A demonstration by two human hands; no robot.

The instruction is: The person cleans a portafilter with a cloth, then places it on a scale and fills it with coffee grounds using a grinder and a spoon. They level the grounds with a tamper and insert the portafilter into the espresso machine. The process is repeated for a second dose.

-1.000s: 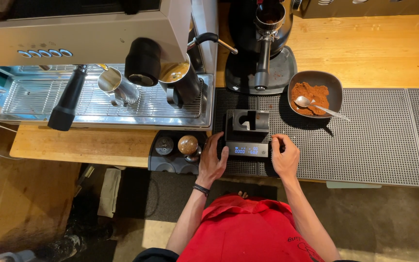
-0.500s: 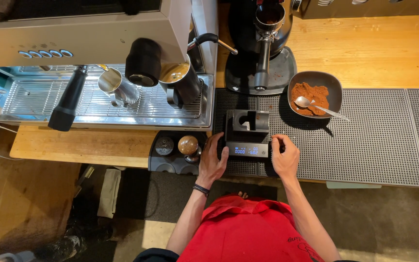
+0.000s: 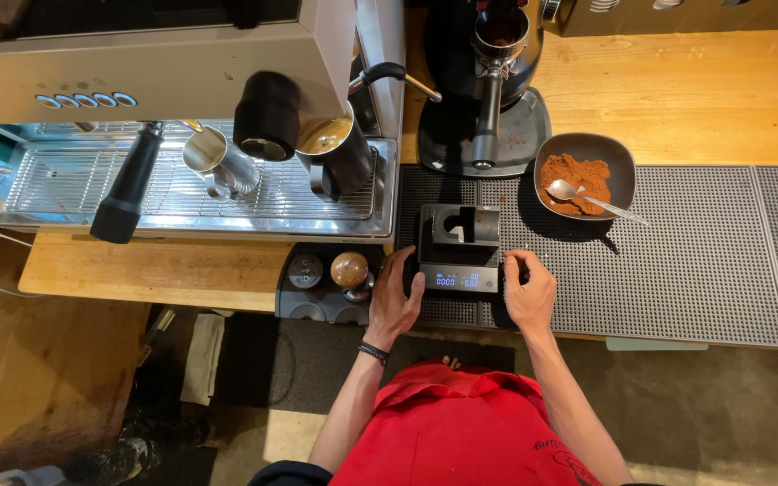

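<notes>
Left hand (image 3: 395,306) pressed with fingers spread loosely against the left edge of a small black digital scale (image 3: 458,277); right hand (image 3: 528,292) curled narrowly around its right edge, thumb on the front corner. Scale gripped between both palms, sitting near the front edge of a dark rubber bar mat (image 3: 695,261), lit blue display facing the body. On top of the scale, a black stand (image 3: 458,227) with a notch in it, contents not discernible. Just left of the left hand, a wooden-knobbed tamper (image 3: 349,269) set in a black holder (image 3: 317,283). Farther off and to the right, well apart from the hands, a dark bowl (image 3: 619,166) holding brown ground coffee with a metal spoon (image 3: 587,198) laid in it. Beyond the scale, a black grinder (image 3: 488,81). Far left, on the espresso machine's drip tray (image 3: 92,184), a steel pitcher (image 3: 218,160), seemingly empty, and a darker jug (image 3: 330,148) with brownish liquid inside.
</notes>
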